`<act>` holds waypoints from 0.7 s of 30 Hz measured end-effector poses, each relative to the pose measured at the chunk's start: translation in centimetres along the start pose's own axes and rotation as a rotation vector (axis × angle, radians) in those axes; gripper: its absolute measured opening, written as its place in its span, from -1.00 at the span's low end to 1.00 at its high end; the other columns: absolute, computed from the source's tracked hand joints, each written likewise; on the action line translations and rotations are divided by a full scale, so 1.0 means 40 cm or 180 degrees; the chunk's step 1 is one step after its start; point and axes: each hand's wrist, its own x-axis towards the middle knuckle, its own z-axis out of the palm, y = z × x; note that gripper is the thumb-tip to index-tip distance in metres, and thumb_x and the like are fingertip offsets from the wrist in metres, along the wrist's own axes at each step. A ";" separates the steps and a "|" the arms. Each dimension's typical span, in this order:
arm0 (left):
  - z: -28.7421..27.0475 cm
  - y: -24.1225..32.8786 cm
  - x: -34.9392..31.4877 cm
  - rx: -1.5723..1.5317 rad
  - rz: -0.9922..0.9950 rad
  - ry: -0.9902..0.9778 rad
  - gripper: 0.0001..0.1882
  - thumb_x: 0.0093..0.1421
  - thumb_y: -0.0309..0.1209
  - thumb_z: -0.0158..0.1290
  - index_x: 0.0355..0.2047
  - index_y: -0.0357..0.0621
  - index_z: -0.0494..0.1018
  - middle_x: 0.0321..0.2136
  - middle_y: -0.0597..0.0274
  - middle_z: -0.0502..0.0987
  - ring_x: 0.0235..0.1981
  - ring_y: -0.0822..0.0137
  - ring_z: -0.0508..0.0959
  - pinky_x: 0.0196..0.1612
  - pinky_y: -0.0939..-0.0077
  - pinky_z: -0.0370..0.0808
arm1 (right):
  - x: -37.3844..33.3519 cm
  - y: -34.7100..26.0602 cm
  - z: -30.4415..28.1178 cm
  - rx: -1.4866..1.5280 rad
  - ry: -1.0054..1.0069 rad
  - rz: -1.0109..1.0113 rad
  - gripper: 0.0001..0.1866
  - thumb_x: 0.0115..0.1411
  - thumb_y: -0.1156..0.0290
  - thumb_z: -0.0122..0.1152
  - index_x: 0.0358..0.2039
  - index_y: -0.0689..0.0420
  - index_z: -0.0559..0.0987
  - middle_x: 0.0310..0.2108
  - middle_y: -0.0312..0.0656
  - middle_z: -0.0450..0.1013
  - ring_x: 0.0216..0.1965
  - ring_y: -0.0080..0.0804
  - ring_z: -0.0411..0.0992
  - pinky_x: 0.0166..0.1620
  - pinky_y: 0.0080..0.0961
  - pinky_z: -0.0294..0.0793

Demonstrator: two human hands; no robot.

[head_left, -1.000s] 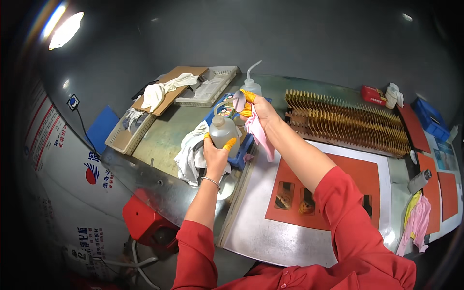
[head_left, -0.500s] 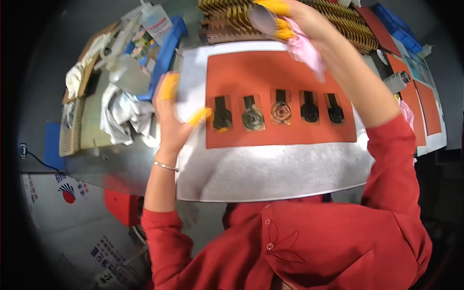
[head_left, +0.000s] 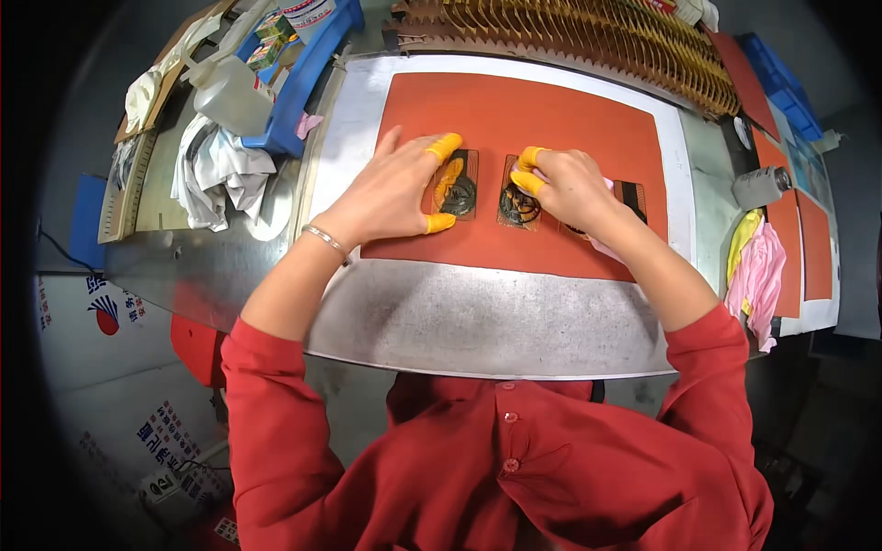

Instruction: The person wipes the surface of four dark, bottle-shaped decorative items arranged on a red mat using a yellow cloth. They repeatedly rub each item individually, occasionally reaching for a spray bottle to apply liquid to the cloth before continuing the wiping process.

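My left hand, with yellow finger covers, lies spread on the orange-red mat. Its thumb and a finger rest apart at the left side of a small rectangular plate bearing a dark round-and-strap shape. Bent and closed, my right hand reaches over a second such plate, its yellow-covered fingertips at the upper part. A pink cloth shows from under that hand and seems bunched in it. Another plate lies partly behind the right hand; more are largely hidden there.
A ridged brown-and-gold rack spans the back. At left stand a blue tray, a translucent bottle and a crumpled white cloth. To the right are a grey bottle and pink cloths. A metal edge lies nearest me.
My right hand has come down from the rack to the plates; the grey object it held is no longer seen. My left hand has moved right onto the mat. The view has shifted.
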 end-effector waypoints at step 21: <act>0.035 -0.208 -0.147 -0.0962 -0.1216 0.2653 -0.68 0.10 -0.58 -0.01 -0.09 -0.33 0.38 -0.18 0.13 0.51 -0.12 0.34 0.48 0.00 0.54 0.31 | -0.045 -0.050 0.049 -0.0588 -0.0062 -0.0549 -0.90 -0.08 0.46 0.14 -0.63 0.22 0.50 -0.65 0.01 0.41 -0.59 -0.03 0.41 -0.50 -0.21 0.40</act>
